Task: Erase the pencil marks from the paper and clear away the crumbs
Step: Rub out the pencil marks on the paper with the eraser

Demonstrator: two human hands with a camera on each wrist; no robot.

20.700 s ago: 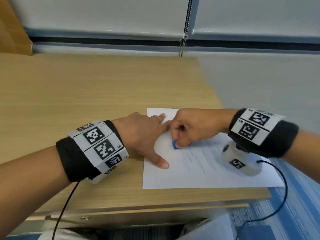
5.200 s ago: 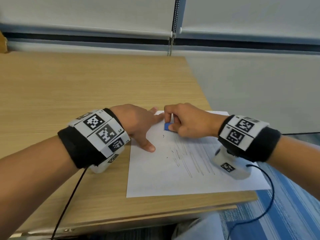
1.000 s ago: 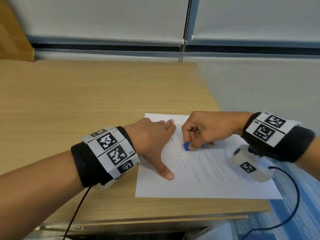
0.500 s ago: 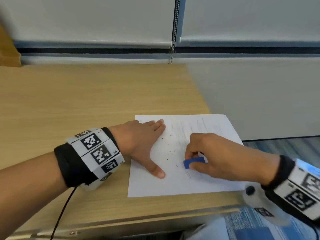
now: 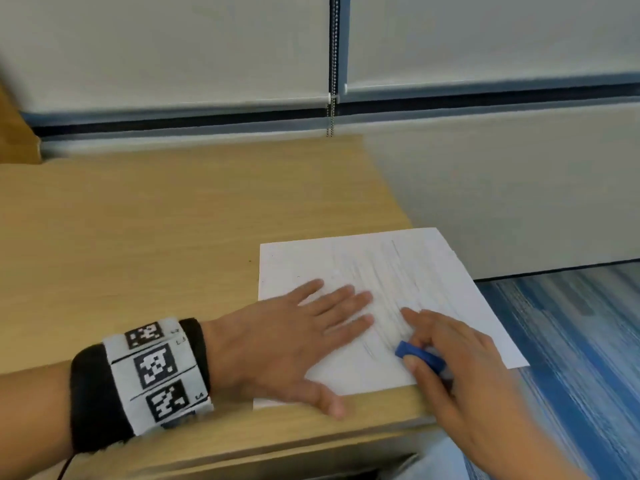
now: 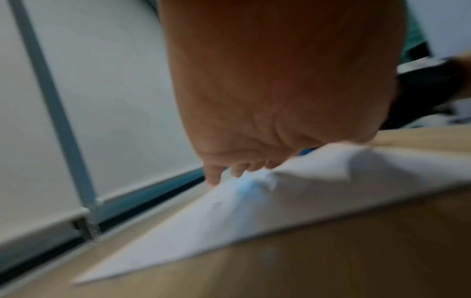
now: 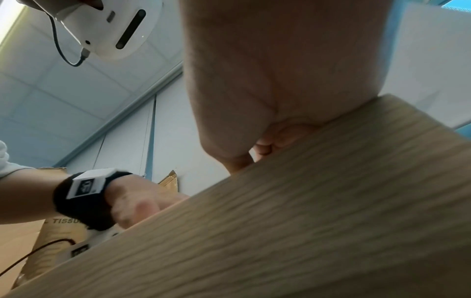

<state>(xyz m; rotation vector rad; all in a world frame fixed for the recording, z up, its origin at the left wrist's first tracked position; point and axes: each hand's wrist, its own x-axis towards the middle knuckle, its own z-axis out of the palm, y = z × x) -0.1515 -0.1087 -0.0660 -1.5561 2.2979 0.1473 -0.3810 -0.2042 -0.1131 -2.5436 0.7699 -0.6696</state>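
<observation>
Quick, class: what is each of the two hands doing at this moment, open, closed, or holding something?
Left hand: open, fingers straight, pressing flat on the paper.
Right hand: closed on the blue eraser, pinching it against the paper.

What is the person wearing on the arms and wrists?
The left wrist carries a black band with white square-code tags, and a thin dark cable hangs below it. A white sleeve shows on the upper arm. The right forearm is bare; its wrist lies outside the head view.
</observation>
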